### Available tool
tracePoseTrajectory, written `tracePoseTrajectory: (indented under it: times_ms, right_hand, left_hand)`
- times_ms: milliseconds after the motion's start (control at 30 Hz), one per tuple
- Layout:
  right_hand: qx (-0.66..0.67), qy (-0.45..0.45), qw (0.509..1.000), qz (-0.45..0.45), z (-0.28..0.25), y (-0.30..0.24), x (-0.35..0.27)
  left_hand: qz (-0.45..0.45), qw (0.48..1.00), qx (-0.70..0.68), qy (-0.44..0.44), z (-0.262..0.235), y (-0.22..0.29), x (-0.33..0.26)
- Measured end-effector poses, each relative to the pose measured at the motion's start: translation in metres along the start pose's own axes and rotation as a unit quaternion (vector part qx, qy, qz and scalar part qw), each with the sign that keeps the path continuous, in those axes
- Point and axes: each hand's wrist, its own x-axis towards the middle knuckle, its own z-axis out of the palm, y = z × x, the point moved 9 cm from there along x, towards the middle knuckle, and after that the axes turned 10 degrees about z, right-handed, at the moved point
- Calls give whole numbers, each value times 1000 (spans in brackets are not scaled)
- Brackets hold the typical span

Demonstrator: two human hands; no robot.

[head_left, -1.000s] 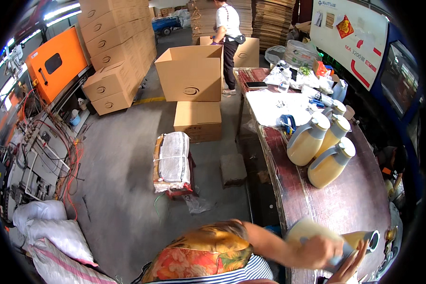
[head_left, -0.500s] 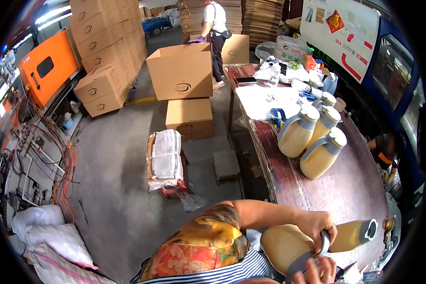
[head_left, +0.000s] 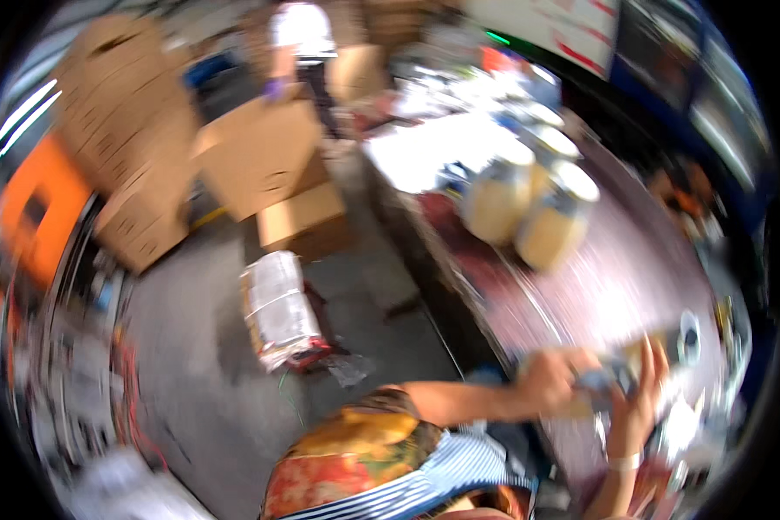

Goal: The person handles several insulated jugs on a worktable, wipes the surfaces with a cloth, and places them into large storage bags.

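Two hands meet low on the dark worktop (head_left: 633, 286), and the whole picture is smeared with motion, so the fine detail is lost. The left hand (head_left: 550, 381) comes in across the body, curled in a closed grip on one end of a pale cream jug (head_left: 659, 347) lying on its side on the worktop. The right hand (head_left: 637, 403) rises from below with its fingers spread against the jug's far side; whether its grip closes on the jug or only steadies it, I cannot tell through the blur. The jug's round white cap (head_left: 690, 327) points away from the left hand, toward the worktop's far edge.

Farther up the worktop from the jug, well apart from it, stands a cluster of three upright cream bottles (head_left: 529, 208) with white caps. Beyond those lie white papers (head_left: 416, 152) and small clutter. Off the worktop, on the grey floor (head_left: 208, 364) to the left of the jug, sits a wrapped bundle (head_left: 277, 308), with brown cardboard boxes (head_left: 264, 160) behind it.

As I judge it, handling this jug well means keeping it flat and supported at both ends, with the left hand firm so it does not roll, and the capped end kept clear of the worktop's edge.
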Motion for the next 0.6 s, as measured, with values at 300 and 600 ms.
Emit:
tracePoseTrajectory:
  times_ms: [300, 600]
  right_hand:
    - [181, -136, 891, -394, 182, -172, 2]
    - [242, 77, 903, -346, 171, -244, 118]
  left_hand:
    - [6, 704, 518, 485, -371, 68, -105]
    - [53, 417, 743, 521, -512, 154, -127]
